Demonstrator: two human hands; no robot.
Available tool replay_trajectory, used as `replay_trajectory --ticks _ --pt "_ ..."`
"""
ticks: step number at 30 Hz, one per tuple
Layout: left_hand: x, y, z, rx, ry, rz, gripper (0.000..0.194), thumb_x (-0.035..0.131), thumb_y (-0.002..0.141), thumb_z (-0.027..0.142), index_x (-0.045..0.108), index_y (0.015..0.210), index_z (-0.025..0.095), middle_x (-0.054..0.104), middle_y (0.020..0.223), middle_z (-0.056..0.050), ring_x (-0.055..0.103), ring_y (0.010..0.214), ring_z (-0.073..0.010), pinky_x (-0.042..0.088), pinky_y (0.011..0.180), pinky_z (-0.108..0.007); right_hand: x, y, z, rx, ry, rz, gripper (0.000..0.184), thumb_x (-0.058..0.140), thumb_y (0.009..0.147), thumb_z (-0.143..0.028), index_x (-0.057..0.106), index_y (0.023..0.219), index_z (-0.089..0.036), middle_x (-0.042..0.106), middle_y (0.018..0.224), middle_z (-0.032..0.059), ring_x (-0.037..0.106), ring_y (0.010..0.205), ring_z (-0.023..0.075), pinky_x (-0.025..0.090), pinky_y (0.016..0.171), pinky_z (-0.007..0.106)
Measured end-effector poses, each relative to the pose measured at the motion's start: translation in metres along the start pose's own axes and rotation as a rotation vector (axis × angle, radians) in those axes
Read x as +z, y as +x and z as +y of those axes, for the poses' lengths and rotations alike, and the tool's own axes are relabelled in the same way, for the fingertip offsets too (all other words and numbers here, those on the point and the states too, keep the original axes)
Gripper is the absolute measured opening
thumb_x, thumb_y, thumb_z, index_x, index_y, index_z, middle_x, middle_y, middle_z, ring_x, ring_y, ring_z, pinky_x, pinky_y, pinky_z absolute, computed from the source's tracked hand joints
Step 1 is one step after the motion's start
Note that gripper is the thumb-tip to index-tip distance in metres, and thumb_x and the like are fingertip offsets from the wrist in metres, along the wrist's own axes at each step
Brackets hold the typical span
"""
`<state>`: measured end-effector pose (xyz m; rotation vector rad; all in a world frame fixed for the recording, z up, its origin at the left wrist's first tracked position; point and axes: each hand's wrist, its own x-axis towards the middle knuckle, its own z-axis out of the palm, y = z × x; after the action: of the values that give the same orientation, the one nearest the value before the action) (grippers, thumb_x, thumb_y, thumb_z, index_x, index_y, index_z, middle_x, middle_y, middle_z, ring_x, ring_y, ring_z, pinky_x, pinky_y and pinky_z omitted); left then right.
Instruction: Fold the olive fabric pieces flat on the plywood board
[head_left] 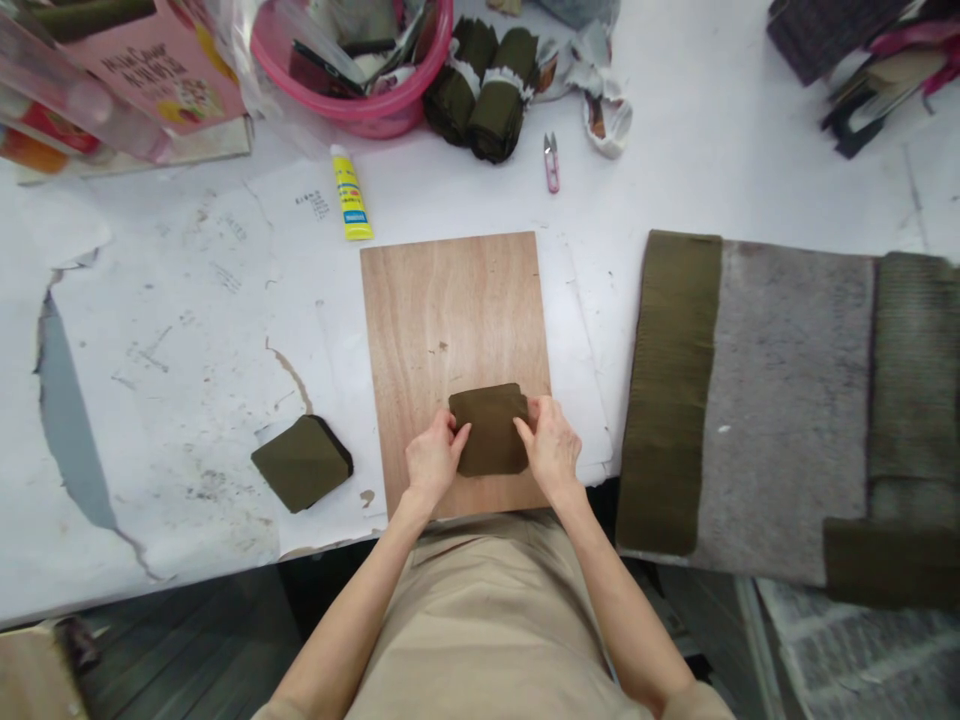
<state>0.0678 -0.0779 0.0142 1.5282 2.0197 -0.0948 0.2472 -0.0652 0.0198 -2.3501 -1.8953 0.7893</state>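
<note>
A small olive-green fabric piece (489,430) with rounded corners lies over the lower part of a wooden board (457,310). My left hand (436,452) pinches its left edge between thumb and fingers. On the opposite edge, my right hand (551,443) grips the same piece, thumb on top and fingers partly hidden behind. A second layer seems to peek out at the upper right corner, though I cannot tell how many layers there are. Left of the board sits a stack of similar olive pieces (301,464).
Beyond the board lie a yellow tube (351,195), pink thread snips (552,165) and tied olive fabric rolls (501,95). A pink basket (375,115) of tools and a pink box (161,75) stand at the back left. Olive ribbed fabric (670,400) covers a grey mat (787,400) at right.
</note>
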Motion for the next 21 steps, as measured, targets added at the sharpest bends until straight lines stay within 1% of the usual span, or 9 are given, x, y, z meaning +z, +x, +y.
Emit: replay_trajectory --ticks 1,3,6,8,10,15,19,21 --pt "0.0 0.001 0.0 0.002 0.013 0.01 0.025 0.051 0.086 0.045 0.054 0.094 0.022 0.061 0.063 0.002 0.059 0.059 -0.0155 0.029 0.052 -0.024 -0.001 0.004 -0.001 -0.034 0.01 0.033 0.025 0.056 0.086 -0.035 0.05 0.106 -0.022 0.06 0.096 0.005 0.058 0.079 0.0183 0.032 0.057 0.026" --pt "-0.002 0.002 0.0 0.014 0.027 0.036 0.028 0.053 0.086 0.044 0.052 0.101 0.021 0.063 0.069 0.001 0.06 0.062 -0.0163 0.032 0.053 -0.024 -0.002 0.013 -0.002 -0.085 0.014 0.059 0.025 0.057 0.085 -0.033 0.05 0.107 -0.024 0.057 0.1 0.0049 0.057 0.082 0.0184 0.033 0.059 0.027" --pt "-0.005 0.004 0.002 0.07 0.053 0.087 0.032 0.056 0.085 0.04 0.049 0.109 0.02 0.065 0.087 -0.003 0.062 0.074 -0.0183 0.038 0.058 -0.026 -0.002 0.024 -0.002 -0.125 0.005 0.037 0.017 0.059 0.084 -0.031 0.052 0.098 -0.023 0.055 0.095 0.0034 0.054 0.079 0.0178 0.033 0.059 0.027" --pt "-0.009 0.006 0.003 0.132 0.094 0.113 0.035 0.057 0.084 0.037 0.049 0.113 0.02 0.062 0.099 -0.007 0.062 0.084 -0.0206 0.042 0.063 -0.028 -0.002 0.027 -0.001 -0.143 0.012 0.018 0.012 0.06 0.083 -0.03 0.053 0.09 -0.023 0.054 0.091 0.0023 0.053 0.078 0.0172 0.033 0.059 0.027" --pt "-0.013 0.008 0.005 0.2 0.141 0.119 0.036 0.058 0.084 0.035 0.049 0.115 0.02 0.059 0.107 -0.008 0.06 0.091 -0.0222 0.045 0.067 -0.029 -0.001 0.028 0.0 -0.154 0.035 0.007 0.011 0.061 0.083 -0.029 0.053 0.085 -0.023 0.054 0.088 0.0011 0.053 0.078 0.0166 0.033 0.059 0.027" --pt "-0.022 0.018 0.007 0.355 0.172 0.08 0.039 0.063 0.081 0.028 0.05 0.117 0.021 0.056 0.108 -0.008 0.056 0.098 -0.0231 0.047 0.078 -0.031 -0.001 0.03 0.001 -0.176 0.08 -0.001 0.014 0.062 0.081 -0.027 0.055 0.092 -0.024 0.054 0.091 0.0001 0.053 0.078 0.0152 0.032 0.059 0.026" --pt "-0.026 0.026 0.007 0.458 0.178 0.043 0.043 0.066 0.078 0.024 0.051 0.118 0.02 0.054 0.107 -0.009 0.052 0.103 -0.0249 0.046 0.084 -0.035 -0.004 0.036 0.002 -0.217 0.073 -0.084 0.005 0.061 0.081 -0.026 0.057 0.083 -0.023 0.054 0.086 -0.0002 0.052 0.073 0.0141 0.031 0.057 0.025" --pt "-0.028 0.03 0.008 0.514 0.183 0.032 0.045 0.066 0.077 0.023 0.051 0.119 0.019 0.053 0.11 -0.01 0.049 0.106 -0.0257 0.044 0.087 -0.037 -0.007 0.036 0.002 -0.276 0.077 -0.116 0.003 0.06 0.08 -0.023 0.057 0.08 -0.023 0.055 0.084 0.0005 0.052 0.076 0.0149 0.032 0.059 0.025"
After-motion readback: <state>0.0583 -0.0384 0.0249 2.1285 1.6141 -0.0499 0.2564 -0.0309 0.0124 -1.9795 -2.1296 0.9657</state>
